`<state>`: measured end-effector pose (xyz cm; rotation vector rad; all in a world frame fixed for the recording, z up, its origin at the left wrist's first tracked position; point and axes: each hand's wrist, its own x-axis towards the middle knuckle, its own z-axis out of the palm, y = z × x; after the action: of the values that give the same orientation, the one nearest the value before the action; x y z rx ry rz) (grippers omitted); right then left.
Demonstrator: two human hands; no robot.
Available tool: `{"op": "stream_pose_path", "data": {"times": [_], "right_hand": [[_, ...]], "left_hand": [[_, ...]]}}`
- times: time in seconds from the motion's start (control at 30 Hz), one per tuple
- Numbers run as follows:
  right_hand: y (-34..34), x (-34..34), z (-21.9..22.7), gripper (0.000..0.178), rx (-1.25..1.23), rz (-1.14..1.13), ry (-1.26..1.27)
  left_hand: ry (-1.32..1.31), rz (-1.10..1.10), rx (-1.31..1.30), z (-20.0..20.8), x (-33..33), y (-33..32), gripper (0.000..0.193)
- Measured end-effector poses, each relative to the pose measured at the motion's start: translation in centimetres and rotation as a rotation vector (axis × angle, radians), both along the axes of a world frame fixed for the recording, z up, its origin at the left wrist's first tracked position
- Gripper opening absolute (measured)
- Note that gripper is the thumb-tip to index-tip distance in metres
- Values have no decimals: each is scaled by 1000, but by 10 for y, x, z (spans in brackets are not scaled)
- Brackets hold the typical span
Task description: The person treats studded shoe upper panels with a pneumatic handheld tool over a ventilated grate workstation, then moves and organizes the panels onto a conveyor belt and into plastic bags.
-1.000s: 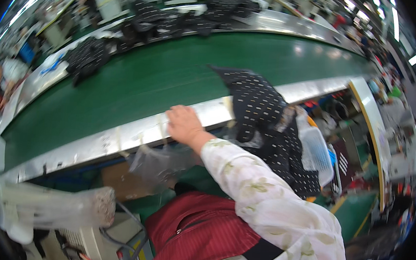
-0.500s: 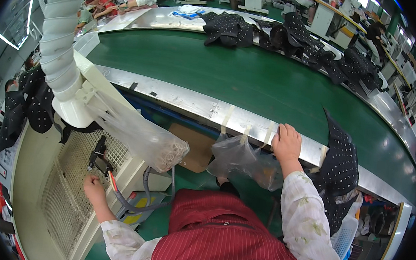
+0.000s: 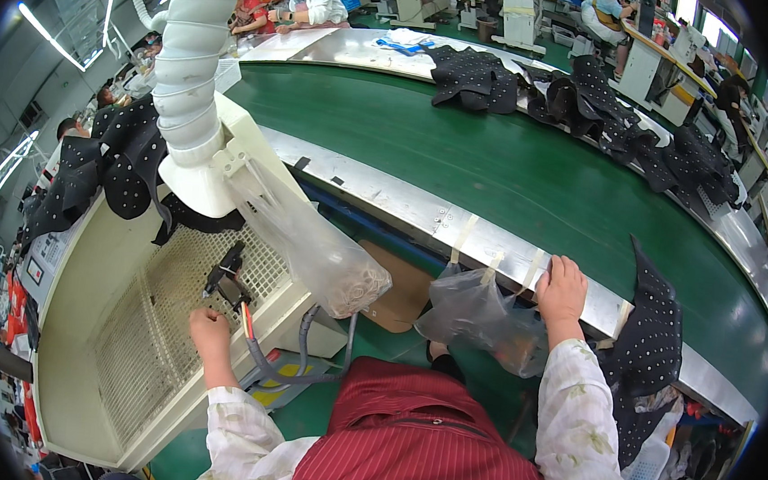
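My left hand (image 3: 212, 332) hovers over the cream bench's mesh top (image 3: 148, 321), its fingers curled together; whether something small is pinched in them is hidden. Just beyond it lies a black pistol-shaped tool (image 3: 228, 275), apart from the hand, with coloured tubes and a grey hose (image 3: 287, 377) running off it. My right hand (image 3: 562, 290) rests on the metal edge (image 3: 396, 207) of the green conveyor belt (image 3: 463, 147), fingers stretched out and holding nothing. To its right, a black piece of fabric with white dots (image 3: 649, 329) drapes over that edge.
A white duct (image 3: 190, 62) comes down at the left, beside a clear bag of small rings (image 3: 358, 288). Another clear bag (image 3: 477, 315) is taped under the belt edge. Dotted black pieces (image 3: 473, 77) lie along the far side. Other people sit and work beyond.
The whole view has swung left, so everything sits further right in the picture. The black tool looks more tilted. My right hand stays on the metal edge, my left over the mesh.
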<state>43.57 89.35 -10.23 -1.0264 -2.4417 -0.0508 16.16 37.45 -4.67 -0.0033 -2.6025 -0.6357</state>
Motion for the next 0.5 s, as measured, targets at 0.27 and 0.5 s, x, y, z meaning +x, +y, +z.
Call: {"op": "stream_pose_path", "data": {"times": [0.27, 0.5], "right_hand": [[-3, -2, 0, 32, 16, 10, 15], [0, 0, -2, 33, 22, 5, 13]], "left_hand": [[-1, 33, -31, 0, 4, -3, 6], [-173, 31, 2, 8, 5, 6, 9]]}}
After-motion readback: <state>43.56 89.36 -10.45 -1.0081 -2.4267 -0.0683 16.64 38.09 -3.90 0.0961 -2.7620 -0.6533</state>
